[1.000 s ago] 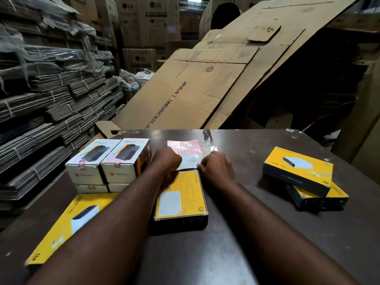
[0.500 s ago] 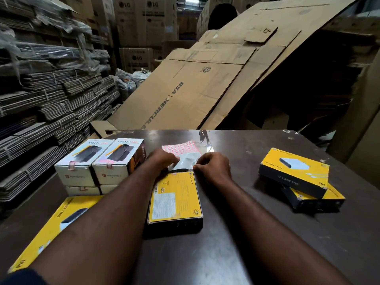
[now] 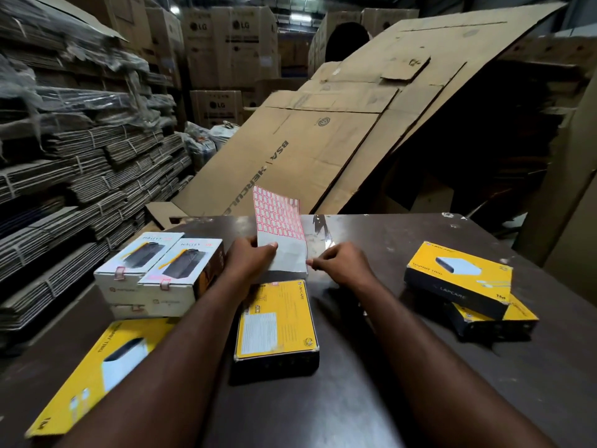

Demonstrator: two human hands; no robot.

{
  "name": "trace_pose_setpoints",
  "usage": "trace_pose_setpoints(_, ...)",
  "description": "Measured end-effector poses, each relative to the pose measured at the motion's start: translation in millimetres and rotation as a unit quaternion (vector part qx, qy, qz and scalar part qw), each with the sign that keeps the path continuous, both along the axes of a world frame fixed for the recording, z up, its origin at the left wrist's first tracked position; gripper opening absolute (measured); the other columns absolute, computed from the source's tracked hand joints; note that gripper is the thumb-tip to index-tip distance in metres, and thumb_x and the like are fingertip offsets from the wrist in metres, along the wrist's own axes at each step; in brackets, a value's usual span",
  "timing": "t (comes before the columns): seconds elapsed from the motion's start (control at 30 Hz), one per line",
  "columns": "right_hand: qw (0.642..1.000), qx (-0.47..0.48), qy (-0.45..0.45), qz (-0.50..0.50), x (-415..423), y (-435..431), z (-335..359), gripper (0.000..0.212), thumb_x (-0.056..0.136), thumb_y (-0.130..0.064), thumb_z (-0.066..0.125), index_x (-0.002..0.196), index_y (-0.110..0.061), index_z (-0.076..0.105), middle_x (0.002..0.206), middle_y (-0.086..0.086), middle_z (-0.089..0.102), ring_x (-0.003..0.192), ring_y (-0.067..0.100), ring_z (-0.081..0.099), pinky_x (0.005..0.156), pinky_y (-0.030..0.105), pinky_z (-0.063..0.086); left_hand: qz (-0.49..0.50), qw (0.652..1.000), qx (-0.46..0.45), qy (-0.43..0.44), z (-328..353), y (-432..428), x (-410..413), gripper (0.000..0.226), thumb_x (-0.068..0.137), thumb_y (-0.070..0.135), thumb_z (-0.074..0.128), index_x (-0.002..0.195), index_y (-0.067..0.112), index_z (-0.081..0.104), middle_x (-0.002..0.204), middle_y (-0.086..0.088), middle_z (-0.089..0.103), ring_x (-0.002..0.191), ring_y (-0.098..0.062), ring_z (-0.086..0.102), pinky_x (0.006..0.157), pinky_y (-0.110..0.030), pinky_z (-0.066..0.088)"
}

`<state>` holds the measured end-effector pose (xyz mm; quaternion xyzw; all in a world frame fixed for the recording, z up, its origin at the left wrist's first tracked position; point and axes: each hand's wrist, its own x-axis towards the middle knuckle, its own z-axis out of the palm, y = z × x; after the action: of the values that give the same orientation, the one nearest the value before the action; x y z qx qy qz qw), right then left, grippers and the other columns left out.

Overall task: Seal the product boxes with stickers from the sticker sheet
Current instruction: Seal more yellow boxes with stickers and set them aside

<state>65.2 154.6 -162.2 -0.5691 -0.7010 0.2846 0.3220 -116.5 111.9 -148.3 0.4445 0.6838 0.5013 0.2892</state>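
Sticker sheet (image 3: 280,227) is standing nearly upright over the table (image 3: 371,399), its red-bordered labels facing the camera. Left hand (image 3: 247,265) is gripping the sheet's lower left edge, fingers (image 3: 266,246) pinching it front and back. Right hand (image 3: 344,266) is pinching at the lower right corner with bunched fingers (image 3: 318,260). A yellow product box (image 3: 276,321) is lying flat at 6 o'clock from the sheet. White boxes (image 3: 158,276) are sitting stacked at 9 o'clock, stacked yellow boxes (image 3: 462,279) at 3 o'clock, a lone yellow box (image 3: 97,367) at 7 o'clock.

LG cartons (image 3: 245,37), LAPCARE box (image 3: 276,318), perhaps HERCULES cardboard (image 3: 290,156)
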Motion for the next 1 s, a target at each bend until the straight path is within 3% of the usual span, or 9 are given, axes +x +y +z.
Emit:
trace_pose_setpoints(0.07,1.0,0.007,0.009,-0.005,0.8,-3.2,10.3,0.036,0.091,-0.047,0.066,0.078,-0.016,0.08,0.042,-0.008,0.054,0.05,0.009,0.045,0.055,0.026,0.037,-0.003,0.999,0.032,-0.003,1.3,-7.0,0.9,0.032,0.088,0.028,0.068,0.114,0.01,0.07,0.109,-0.01,0.073,0.095,-0.023,0.067,0.092,-0.042,0.055)
trace_pose_setpoints(0.13,1.0,0.02,0.024,0.003,2.1,-6.0,19.1,0.035,0.089,-0.046,0.068,0.078,-0.016,0.081,0.059,-0.003,0.066,0.055,0.009,0.051,0.061,0.027,0.041,-0.009,0.998,0.058,-0.009,3.7,-12.6,2.7,0.023,0.089,0.027,0.067,0.104,0.011,0.072,0.101,-0.013,0.074,0.084,-0.019,0.066,0.084,-0.036,0.055)
trace_pose_setpoints(0.23,0.998,0.032,0.056,0.017,3.4,-12.1,29.7,0.011,0.075,-0.022,0.085,0.071,-0.017,0.076,0.073,0.002,0.073,0.067,0.013,0.065,0.064,0.028,0.052,-0.008,0.997,0.076,-0.023,9.6,-19.8,8.0,0.023,0.089,0.025,0.064,0.104,0.009,0.072,0.098,-0.01,0.075,0.089,-0.025,0.069,0.087,-0.043,0.057)
trace_pose_setpoints(0.33,0.996,0.004,0.067,0.051,5.7,-14.0,37.2,0.03,0.072,0.006,0.079,0.07,-0.022,0.072,0.083,0.0,0.075,0.083,0.018,0.071,0.071,0.031,0.058,-0.019,0.995,0.089,-0.048,14.8,-28.7,15.6,0.016,0.09,0.02,0.063,0.103,0.014,0.07,0.101,-0.008,0.074,0.091,-0.024,0.07,0.089,-0.046,0.057)
trace_pose_setpoints(0.47,0.994,0.003,0.071,0.087,6.4,-14.6,47.0,0.005,0.083,-0.016,0.076,0.078,-0.017,0.076,0.079,0.002,0.077,0.073,0.016,0.069,0.069,0.036,0.053,-0.021,0.991,0.106,-0.079,19.1,-41.2,23.3,0.017,0.093,0.003,0.058,0.092,0.019,0.066,0.096,-0.005,0.071,0.088,-0.022,0.067,0.087,-0.043,0.057)
trace_pose_setpoints(0.53,0.994,0.05,0.079,0.065,5.3,-15.3,52.6,0.017,0.088,-0.026,0.071,0.077,-0.014,0.077,0.071,0.001,0.076,0.068,0.018,0.071,0.07,0.038,0.057,-0.021,0.988,0.11,-0.102,21.8,-46.8,26.4,0.027,0.089,-0.004,0.055,0.086,0.021,0.063,0.091,-0.004,0.07,0.083,-0.021,0.067,0.081,-0.041,0.057)
trace_pose_setpoints(0.63,0.988,0.099,0.085,0.085,2.3,-20.4,63.0,0.004,0.084,-0.018,0.074,0.082,-0.017,0.077,0.076,0.0,0.076,0.073,0.017,0.071,0.069,0.038,0.057,-0.026,0.985,0.109,-0.132,23.4,-51.1,30.7,0.029,0.086,-0.007,0.054,0.09,0.021,0.063,0.092,-0.007,0.071,0.078,-0.019,0.067,0.067,-0.034,0.058)
trace_pose_setpoints(0.77,0.972,0.163,0.075,0.149,-7.8,-33.7,70.6,0.018,0.081,-0.023,0.08,0.098,-0.02,0.078,0.09,-0.007,0.076,0.08,0.005,0.07,0.074,0.023,0.056,-0.064,0.974,0.111,-0.189,28.3,-57.1,37.0,0.036,0.088,-0.01,0.05,0.108,0.017,0.063,0.098,-0.005,0.072,0.082,-0.016,0.066,0.061,-0.028,0.054)
trace_pose_setpoints(1.0,0.952,0.277,0.048,0.122,-19.6,-44.7,69.2,0.024,0.075,-0.018,0.084,0.098,-0.017,0.077,0.091,-0.005,0.074,0.077,0.006,0.068,0.074,0.031,0.059,-0.096,0.961,0.105,-0.239,34.4,-61.1,35.4,0.031,0.095,0.0,0.051,0.116,0.016,0.067,0.103,-0.004,0.072,0.077,-0.007,0.066,0.047,-0.016,0.049)
